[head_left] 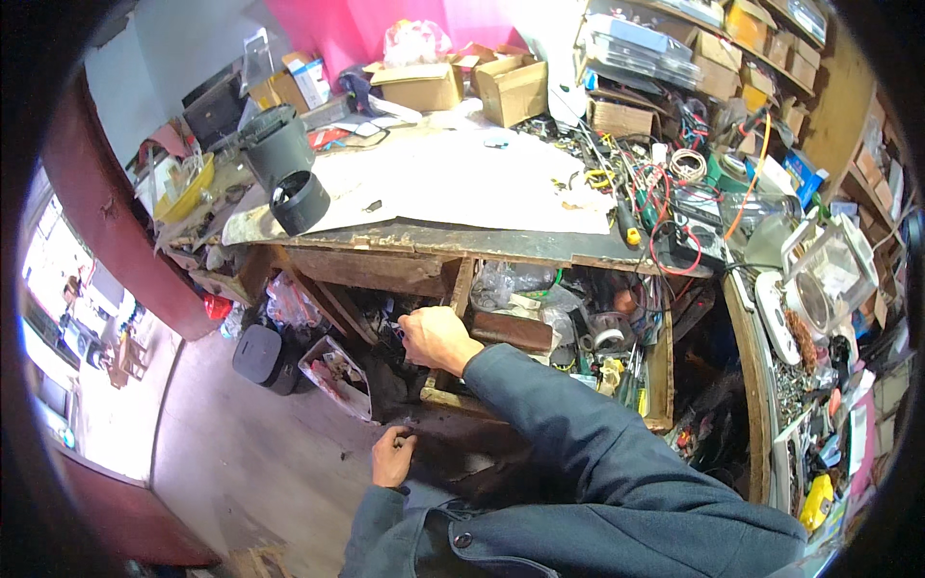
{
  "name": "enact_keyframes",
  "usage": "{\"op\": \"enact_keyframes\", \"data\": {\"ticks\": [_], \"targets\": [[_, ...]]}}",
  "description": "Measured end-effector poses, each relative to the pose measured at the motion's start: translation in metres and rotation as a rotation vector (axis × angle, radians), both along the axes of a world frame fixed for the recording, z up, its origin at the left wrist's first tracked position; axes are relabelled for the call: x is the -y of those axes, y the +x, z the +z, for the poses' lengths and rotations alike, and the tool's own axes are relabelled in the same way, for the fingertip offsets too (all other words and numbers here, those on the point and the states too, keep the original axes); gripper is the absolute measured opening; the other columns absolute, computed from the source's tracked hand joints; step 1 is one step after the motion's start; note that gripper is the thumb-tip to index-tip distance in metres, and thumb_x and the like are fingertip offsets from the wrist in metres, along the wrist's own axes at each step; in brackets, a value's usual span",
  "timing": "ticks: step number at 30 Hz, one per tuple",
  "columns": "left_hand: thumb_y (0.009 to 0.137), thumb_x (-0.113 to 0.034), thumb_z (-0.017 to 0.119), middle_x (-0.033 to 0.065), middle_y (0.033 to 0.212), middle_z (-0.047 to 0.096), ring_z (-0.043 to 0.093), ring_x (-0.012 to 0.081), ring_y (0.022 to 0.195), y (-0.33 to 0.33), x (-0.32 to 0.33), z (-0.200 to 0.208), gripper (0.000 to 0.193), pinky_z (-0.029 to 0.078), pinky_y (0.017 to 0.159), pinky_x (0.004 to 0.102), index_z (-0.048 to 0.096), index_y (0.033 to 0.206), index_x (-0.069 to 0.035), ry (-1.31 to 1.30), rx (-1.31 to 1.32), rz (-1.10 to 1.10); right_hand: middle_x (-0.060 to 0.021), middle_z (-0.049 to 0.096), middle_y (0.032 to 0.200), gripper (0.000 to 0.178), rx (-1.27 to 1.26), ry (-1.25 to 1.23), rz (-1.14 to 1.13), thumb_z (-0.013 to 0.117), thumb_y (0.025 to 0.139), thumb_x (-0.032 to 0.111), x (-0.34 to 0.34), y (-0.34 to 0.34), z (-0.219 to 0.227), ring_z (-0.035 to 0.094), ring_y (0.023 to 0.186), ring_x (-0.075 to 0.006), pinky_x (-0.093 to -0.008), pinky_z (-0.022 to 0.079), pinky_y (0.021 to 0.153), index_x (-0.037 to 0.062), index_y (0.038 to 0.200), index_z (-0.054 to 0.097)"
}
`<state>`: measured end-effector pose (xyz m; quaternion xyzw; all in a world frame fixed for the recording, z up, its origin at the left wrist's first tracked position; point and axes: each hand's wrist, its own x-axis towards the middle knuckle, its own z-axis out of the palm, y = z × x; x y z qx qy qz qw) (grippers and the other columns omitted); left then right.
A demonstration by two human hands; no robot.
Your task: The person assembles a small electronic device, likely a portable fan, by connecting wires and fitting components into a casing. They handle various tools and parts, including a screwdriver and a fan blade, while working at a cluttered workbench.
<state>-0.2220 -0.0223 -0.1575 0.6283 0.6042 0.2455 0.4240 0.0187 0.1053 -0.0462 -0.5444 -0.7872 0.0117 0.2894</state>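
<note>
While the right arm in its dark blue-grey sleeve (578, 414) reaches in from about four o'clock, the right hand (438, 339) is at the near left corner of an open wooden drawer (661, 376) full of mixed small goods. Its fingers are bent inward, about half closed, with their tips toward nine o'clock; whether they grip anything or touch the wood, I cannot tell.

At seven o'clock from it, the left hand (392, 458) appears above the grey floor (231, 453), loosely curled with the thumb near the fingertips, and I cannot tell whether something small is pinched there.

The drawer lies mainly toward three o'clock of the right hand. Inside it, a brown rectangular block (513, 333) is nearest, at three o'clock, a round white roll (609, 338) sits farther along that line, and crumpled clear plastic bags (506, 279) lie at two o'clock.

At eleven o'clock from the left hand stands an open-topped pale box (358, 407) of red and white odds and ends, and at ten o'clock, beyond it, a rounded black plastic container (258, 358). Above the drawer, toward twelve o'clock, a white sheet (424, 173) covers much of the dark-edged worktable (424, 239)
</note>
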Motion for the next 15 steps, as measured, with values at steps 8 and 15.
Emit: {"op": "enact_keyframes", "data": {"ticks": [8,15], "targets": [[0.099,-0.004,0.062,0.0071,0.111,0.063,0.06,0.0145,0.079,0.008,0.011,0.101,0.044,0.053,0.072,0.0284,0.051,0.142,-0.004,0.72,0.557,0.466,-0.0194,0.071,0.072,0.016,0.035,0.055,-0.012,0.066,0.083,0.019,-0.001,0.009,0.0,0.073,0.072,-0.0392,-0.0501,0.059,0.067,0.0062,0.075,0.072],[0.096,-0.023,0.073,0.0003,0.077,0.047,0.045,0.0104,0.059,-0.027,0.092,0.321,0.036,0.043,0.062,0.026,0.052,0.118,-0.002,0.629,1.58,-0.371,-0.0215,0.071,0.072,0.018,-0.013,0.069,0.029,0.065,0.083,0.021,-0.002,0.017,-0.004,0.072,0.071,-0.0428,-0.0526,0.059,0.068,0.0057,0.076,0.071]]}}
